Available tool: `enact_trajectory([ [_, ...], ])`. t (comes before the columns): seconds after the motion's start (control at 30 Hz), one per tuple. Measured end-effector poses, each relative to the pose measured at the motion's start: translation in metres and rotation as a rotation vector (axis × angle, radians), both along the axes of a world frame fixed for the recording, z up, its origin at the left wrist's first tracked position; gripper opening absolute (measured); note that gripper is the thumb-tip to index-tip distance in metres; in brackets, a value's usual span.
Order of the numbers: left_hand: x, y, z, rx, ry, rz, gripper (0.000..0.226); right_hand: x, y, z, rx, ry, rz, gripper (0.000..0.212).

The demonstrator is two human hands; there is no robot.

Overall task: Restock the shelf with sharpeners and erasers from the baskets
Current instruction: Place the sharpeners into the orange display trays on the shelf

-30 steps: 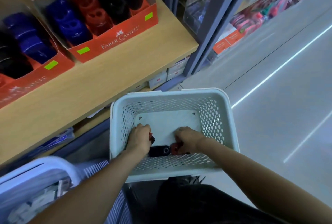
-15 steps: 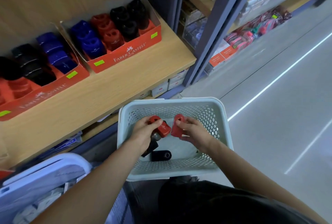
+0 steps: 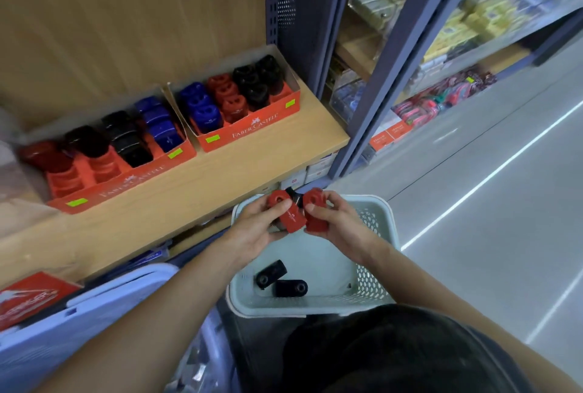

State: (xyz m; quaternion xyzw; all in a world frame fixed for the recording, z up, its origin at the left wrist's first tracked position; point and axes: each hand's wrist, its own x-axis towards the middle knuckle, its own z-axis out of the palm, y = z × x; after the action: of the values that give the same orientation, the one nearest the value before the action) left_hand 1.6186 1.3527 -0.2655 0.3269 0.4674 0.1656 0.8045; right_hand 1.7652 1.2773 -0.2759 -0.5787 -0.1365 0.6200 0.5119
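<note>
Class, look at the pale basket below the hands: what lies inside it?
Two black sharpeners lie on the basket floor, near its front wall. The left hand and right hand, holding red sharpeners, hide its far part.

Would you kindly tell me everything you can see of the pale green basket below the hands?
The basket is pale green, seemingly plastic, rectangular with rounded corners, a thick rim, walls perforated with round holes and a solid floor. It sits upright before the person, below the shelf, its support hidden. Two black sharpeners lie touching on its floor by the wall nearest the person. The left hand and right hand hover over its far end, holding red sharpeners.
</note>
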Motion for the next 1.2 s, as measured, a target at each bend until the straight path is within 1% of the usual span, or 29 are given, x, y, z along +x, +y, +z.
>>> enact_trajectory([
  [0.1, -0.011, 0.003, 0.024, 0.029, -0.037, -0.001, 0.017, -0.003, 0.015, 0.028, 0.014, -0.148, 0.045, 0.024],
  [0.17, -0.019, 0.005, 0.038, 0.028, -0.068, 0.017, 0.017, -0.006, 0.024, 0.047, 0.046, -0.227, 0.121, 0.027],
  [0.27, -0.031, 0.010, 0.054, 0.067, -0.085, -0.006, 0.022, -0.011, 0.035, 0.072, 0.069, -0.284, 0.257, 0.025],
  [0.37, -0.044, 0.014, 0.067, 0.110, -0.113, -0.024, 0.030, -0.014, 0.046, 0.094, 0.051, -0.333, 0.331, 0.027],
  [0.43, -0.049, 0.017, 0.074, 0.137, -0.119, -0.025, 0.033, -0.016, 0.052, 0.104, 0.050, -0.386, 0.334, 0.024],
  [0.47, -0.051, 0.020, 0.078, 0.153, -0.127, -0.001, 0.028, -0.017, 0.055, 0.108, 0.060, -0.407, 0.310, 0.022],
  [0.53, -0.053, 0.026, 0.084, 0.160, -0.159, 0.098, 0.018, -0.019, 0.060, 0.114, 0.097, -0.441, 0.244, 0.022],
  [0.6, -0.054, 0.035, 0.088, 0.153, -0.170, 0.212, 0.019, -0.018, 0.063, 0.121, 0.145, -0.480, 0.208, 0.024],
  [0.67, -0.051, 0.040, 0.088, 0.192, -0.099, 0.249, 0.018, -0.015, 0.067, 0.125, 0.169, -0.504, 0.182, 0.025],
  [0.77, -0.041, 0.048, 0.083, 0.399, 0.165, 0.148, 0.013, -0.007, 0.078, 0.126, 0.212, -0.589, 0.154, 0.020],
  [0.8, -0.037, 0.051, 0.083, 0.472, 0.211, 0.115, 0.013, -0.003, 0.084, 0.126, 0.232, -0.620, 0.137, 0.018],
  [0.9, -0.024, 0.067, 0.084, 0.690, 0.282, 0.067, 0.018, 0.016, 0.110, 0.123, 0.269, -0.678, 0.032, 0.017],
  [0.97, -0.016, 0.080, 0.085, 0.780, 0.308, 0.096, 0.019, 0.032, 0.130, 0.120, 0.288, -0.743, -0.009, 0.018],
  [1.03, -0.008, 0.092, 0.083, 0.801, 0.326, 0.141, 0.019, 0.046, 0.149, 0.117, 0.311, -0.798, -0.020, 0.020],
  [1.1, -0.003, 0.099, 0.079, 0.775, 0.315, 0.175, 0.020, 0.056, 0.166, 0.112, 0.328, -0.826, -0.001, 0.023],
  [1.2, 0.001, 0.102, 0.070, 0.739, 0.322, 0.188, 0.022, 0.067, 0.185, 0.100, 0.329, -0.861, 0.109, 0.028],
])
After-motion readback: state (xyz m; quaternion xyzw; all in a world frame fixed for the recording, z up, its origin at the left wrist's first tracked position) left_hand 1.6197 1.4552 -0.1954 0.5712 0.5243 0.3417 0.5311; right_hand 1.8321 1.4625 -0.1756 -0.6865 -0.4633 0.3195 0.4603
